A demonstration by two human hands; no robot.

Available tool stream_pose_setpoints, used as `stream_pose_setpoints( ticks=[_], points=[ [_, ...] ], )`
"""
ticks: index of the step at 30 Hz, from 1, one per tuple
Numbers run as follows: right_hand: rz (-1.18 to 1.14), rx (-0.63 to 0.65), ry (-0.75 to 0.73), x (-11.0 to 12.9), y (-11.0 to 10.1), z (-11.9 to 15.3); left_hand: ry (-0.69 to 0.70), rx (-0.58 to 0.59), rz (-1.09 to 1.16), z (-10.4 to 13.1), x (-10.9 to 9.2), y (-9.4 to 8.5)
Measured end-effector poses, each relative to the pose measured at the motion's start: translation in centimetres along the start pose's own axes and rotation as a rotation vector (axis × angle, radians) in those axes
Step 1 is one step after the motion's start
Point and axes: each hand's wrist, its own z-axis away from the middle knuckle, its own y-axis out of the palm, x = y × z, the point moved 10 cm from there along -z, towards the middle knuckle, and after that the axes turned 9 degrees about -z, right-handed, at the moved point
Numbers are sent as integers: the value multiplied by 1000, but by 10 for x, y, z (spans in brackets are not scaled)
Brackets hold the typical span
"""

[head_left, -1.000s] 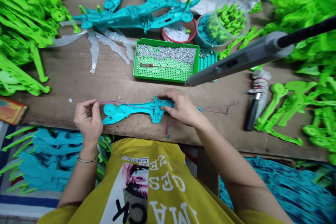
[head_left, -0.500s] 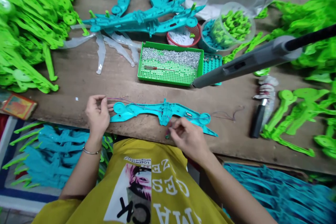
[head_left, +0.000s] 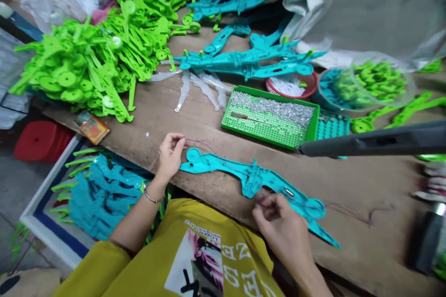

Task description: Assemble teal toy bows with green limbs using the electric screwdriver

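A: What carries all this?
B: A brown tabletop (head_left: 156, 106), scuffed, with a green tray (head_left: 275, 133) of small metal pieces on it. Beyond the tray's right end hangs a grey tool (head_left: 369, 141).

A: And the blue bow-shaped part (head_left: 252, 181)?
B: Flat on the tabletop, on the wearer's side of the tray. The left hand (head_left: 170, 155) pinches thin wires (head_left: 197, 141) past its left end. The right hand (head_left: 282, 218) has its fingers curled together by the part's middle; I can't tell exactly what they grip.

A: The room around it?
B: Left of the tray, a heap of green parts (head_left: 69, 74). Below the tabletop's left edge, a pile of blue parts (head_left: 101, 199), then a red stool (head_left: 36, 139) and grey floor (head_left: 14, 190). Right of the tray and farther back, a silvery sheet (head_left: 376, 14).

A: Any writing?
B: The mustard shirt (head_left: 149, 250) has small print starting "LOSE", the rest blurred, and big white letters, Z, E and S among them. The orange-and-red box (head_left: 93, 129), left of the tray, has nothing legible.
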Motion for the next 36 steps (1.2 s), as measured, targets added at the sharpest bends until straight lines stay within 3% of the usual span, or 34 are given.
stream_pose_setpoints(
  ticks=[4, 7, 11, 14, 17, 19, 22, 26, 30, 36],
  points=[
    [367, -326, -203, 16, -51, -13, 74, -2, 10, -1, -18, 0],
    [541, -361, -252, 27, -62, -30, 173, -8, -36, 2, -40, -2],
    [261, -380, -450, 75, -53, -45, 377, -14, -99, 11, -71, -4],
    [8, -113, -527, 107, -11, -65, 442, -29, -112, 17, -80, -8],
    [-148, 239, -358, 108, 44, -89, 443, -52, -141, 20, -81, -11],
    [-280, 349, -191, 98, 66, -97, 428, -52, -149, 21, -79, -12],
    [-461, 333, -35, 87, 74, -103, 430, -20, -178, 22, -76, -11],
    [-691, 322, 47, 83, 73, -100, 375, 8, -219, 18, -64, -12],
    [-708, 256, 29, 80, 64, -100, 281, 29, -180, 12, -48, -10],
    [-733, 277, 72, 73, 65, -98, 331, 53, -263, 15, -56, -3]
  ],
)
